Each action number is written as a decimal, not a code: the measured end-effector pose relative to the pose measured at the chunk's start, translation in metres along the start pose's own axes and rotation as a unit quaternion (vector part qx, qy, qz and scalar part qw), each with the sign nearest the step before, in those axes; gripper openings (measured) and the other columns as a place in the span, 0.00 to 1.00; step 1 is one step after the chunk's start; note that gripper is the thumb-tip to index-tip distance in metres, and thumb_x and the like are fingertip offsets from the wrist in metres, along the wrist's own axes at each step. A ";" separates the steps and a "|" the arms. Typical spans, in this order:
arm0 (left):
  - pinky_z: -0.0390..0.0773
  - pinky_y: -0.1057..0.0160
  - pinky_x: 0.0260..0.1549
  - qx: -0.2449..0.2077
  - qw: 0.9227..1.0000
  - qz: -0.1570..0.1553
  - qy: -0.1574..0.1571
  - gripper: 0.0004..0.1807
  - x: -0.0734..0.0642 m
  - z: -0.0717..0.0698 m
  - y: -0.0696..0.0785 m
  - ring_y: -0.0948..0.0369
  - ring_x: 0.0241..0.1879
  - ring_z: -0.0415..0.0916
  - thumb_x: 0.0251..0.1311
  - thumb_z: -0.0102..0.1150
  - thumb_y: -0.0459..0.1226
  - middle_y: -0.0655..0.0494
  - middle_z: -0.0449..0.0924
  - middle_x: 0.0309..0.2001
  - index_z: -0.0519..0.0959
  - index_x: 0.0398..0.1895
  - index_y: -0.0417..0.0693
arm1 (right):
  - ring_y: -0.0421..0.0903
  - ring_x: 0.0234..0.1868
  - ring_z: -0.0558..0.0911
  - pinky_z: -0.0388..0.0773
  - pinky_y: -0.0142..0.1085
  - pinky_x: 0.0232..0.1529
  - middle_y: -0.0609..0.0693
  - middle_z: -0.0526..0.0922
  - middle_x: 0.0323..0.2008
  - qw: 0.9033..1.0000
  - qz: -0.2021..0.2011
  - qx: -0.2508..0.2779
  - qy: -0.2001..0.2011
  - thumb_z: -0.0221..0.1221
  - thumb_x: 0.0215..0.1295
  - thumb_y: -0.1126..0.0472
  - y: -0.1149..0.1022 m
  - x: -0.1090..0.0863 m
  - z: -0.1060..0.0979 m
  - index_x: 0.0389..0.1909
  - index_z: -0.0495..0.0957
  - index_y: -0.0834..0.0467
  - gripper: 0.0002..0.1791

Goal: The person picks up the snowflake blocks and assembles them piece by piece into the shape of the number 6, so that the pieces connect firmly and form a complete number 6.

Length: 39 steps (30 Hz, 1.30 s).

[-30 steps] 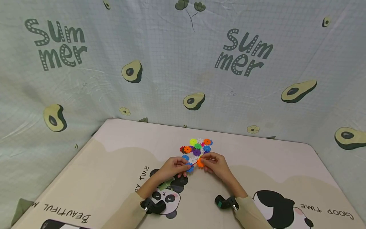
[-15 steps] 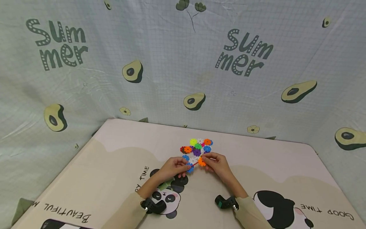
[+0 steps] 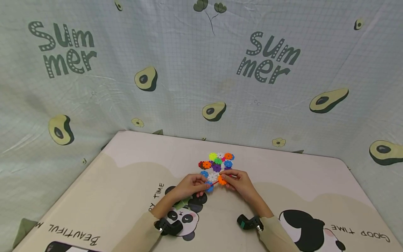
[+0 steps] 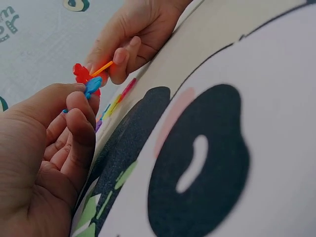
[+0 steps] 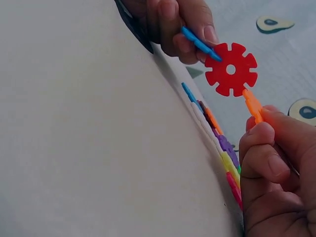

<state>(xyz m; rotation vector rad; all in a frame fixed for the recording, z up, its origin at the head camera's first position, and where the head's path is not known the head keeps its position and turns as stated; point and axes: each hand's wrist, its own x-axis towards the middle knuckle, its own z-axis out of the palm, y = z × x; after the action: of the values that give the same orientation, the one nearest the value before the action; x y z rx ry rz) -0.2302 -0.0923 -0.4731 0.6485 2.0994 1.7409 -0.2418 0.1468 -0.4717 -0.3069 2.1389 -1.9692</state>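
Observation:
My left hand (image 3: 190, 185) pinches a blue notched plastic disc (image 5: 200, 43) between thumb and fingers. An orange notched disc (image 5: 253, 106) is pinched by my right hand (image 3: 239, 181), to the right and slightly farther away. Between them is a red notched disc (image 5: 219, 78), seen flat with its round centre hole in the right wrist view. Blue and orange pieces each meet its rim through the slots, edge-on to it. From the head, the red disc appears as a thin line between both hands, above the table.
Just beyond my hands several loose discs lie on the table, among them a purple disc (image 3: 216, 168), a yellow disc (image 3: 213, 156) and a green disc (image 3: 218, 161). The table's cloth (image 3: 141, 185) has printed pandas. A patterned curtain (image 3: 176, 101) hangs behind the far edge.
My right hand shifts slightly right with the orange disc, then dips a little nearer. My left hand drops slightly with the blue disc. Both keep their grip; the loose discs stay put.

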 end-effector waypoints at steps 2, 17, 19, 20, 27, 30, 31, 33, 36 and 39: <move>0.74 0.74 0.22 0.001 1.000 0.001 -0.002 0.09 0.000 0.000 0.000 0.66 0.20 0.71 0.65 0.58 0.31 0.56 0.76 0.23 0.76 0.40 0.29 | 0.35 0.22 0.76 0.76 0.23 0.27 0.46 0.82 0.30 1.000 0.004 0.000 -0.001 0.61 0.67 0.61 0.000 0.000 0.000 0.51 0.78 0.72 0.18; 0.74 0.74 0.22 0.003 1.000 0.007 -0.009 0.09 0.002 0.001 -0.002 0.66 0.20 0.71 0.65 0.58 0.31 0.55 0.76 0.24 0.76 0.39 0.29 | 0.35 0.20 0.75 0.77 0.24 0.28 0.46 0.81 0.30 1.000 0.007 -0.010 -0.017 0.62 0.66 0.60 -0.001 -0.002 0.000 0.50 0.78 0.72 0.20; 0.75 0.74 0.23 0.001 1.000 0.007 -0.009 0.09 0.001 0.001 -0.002 0.66 0.20 0.72 0.65 0.58 0.30 0.55 0.77 0.24 0.76 0.39 0.29 | 0.35 0.20 0.75 0.76 0.24 0.27 0.46 0.81 0.29 1.000 0.004 -0.013 -0.015 0.62 0.66 0.60 -0.001 -0.003 0.000 0.49 0.78 0.72 0.19; 0.75 0.74 0.23 0.000 1.000 0.006 -0.009 0.09 0.001 0.001 -0.002 0.66 0.21 0.73 0.65 0.58 0.30 0.54 0.77 0.25 0.76 0.39 0.28 | 0.35 0.20 0.75 0.76 0.24 0.27 0.46 0.81 0.29 1.000 0.003 -0.015 -0.014 0.63 0.65 0.61 -0.001 -0.003 0.000 0.49 0.78 0.72 0.19; 0.77 0.73 0.26 0.003 1.000 0.003 -0.008 0.09 0.001 0.001 -0.003 0.66 0.22 0.76 0.65 0.58 0.30 0.52 0.79 0.26 0.76 0.41 0.28 | 0.36 0.20 0.74 0.75 0.24 0.26 0.47 0.81 0.27 1.000 -0.013 -0.019 -0.014 0.61 0.66 0.65 -0.001 -0.001 0.001 0.47 0.77 0.74 0.16; 0.77 0.73 0.26 0.004 1.000 0.005 -0.009 0.09 0.002 0.001 -0.002 0.67 0.22 0.76 0.65 0.58 0.30 0.52 0.79 0.26 0.76 0.41 0.28 | 0.36 0.20 0.74 0.75 0.24 0.25 0.47 0.80 0.27 0.999 -0.023 -0.019 -0.020 0.61 0.66 0.65 -0.001 -0.002 0.002 0.47 0.77 0.76 0.16; 0.77 0.73 0.26 0.004 1.000 0.006 -0.010 0.09 0.002 0.001 -0.002 0.67 0.21 0.76 0.65 0.58 0.30 0.53 0.79 0.25 0.76 0.41 0.28 | 0.36 0.20 0.73 0.74 0.24 0.25 0.47 0.80 0.27 0.999 -0.026 -0.020 -0.023 0.60 0.67 0.65 -0.001 -0.002 0.002 0.47 0.76 0.76 0.16; 0.77 0.73 0.25 0.006 1.000 0.006 -0.010 0.10 0.002 0.002 -0.002 0.67 0.21 0.76 0.65 0.58 0.31 0.54 0.79 0.25 0.76 0.40 0.28 | 0.37 0.20 0.73 0.73 0.24 0.24 0.48 0.79 0.25 0.999 -0.032 -0.025 -0.030 0.60 0.67 0.66 -0.001 -0.001 0.002 0.47 0.76 0.76 0.16; 0.77 0.73 0.25 0.010 1.000 0.004 -0.009 0.10 0.002 0.002 -0.002 0.67 0.21 0.76 0.65 0.58 0.31 0.54 0.79 0.24 0.76 0.40 0.28 | 0.37 0.19 0.72 0.71 0.24 0.23 0.48 0.77 0.23 0.998 -0.039 -0.029 -0.036 0.60 0.67 0.66 0.001 -0.001 0.002 0.47 0.77 0.76 0.15; 0.77 0.73 0.24 0.012 1.000 0.002 -0.008 0.10 0.002 0.002 -0.003 0.67 0.21 0.76 0.65 0.58 0.31 0.55 0.79 0.24 0.76 0.40 0.28 | 0.37 0.19 0.72 0.72 0.24 0.23 0.48 0.77 0.24 0.998 -0.041 -0.026 -0.039 0.60 0.67 0.67 0.002 0.000 0.002 0.46 0.76 0.77 0.15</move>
<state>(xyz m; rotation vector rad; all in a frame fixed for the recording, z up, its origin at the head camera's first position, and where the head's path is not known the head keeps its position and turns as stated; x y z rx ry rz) -0.2317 -0.0899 -0.4765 0.6715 2.1132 1.7090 -0.2412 0.1453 -0.4742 -0.4789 2.1631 -1.9146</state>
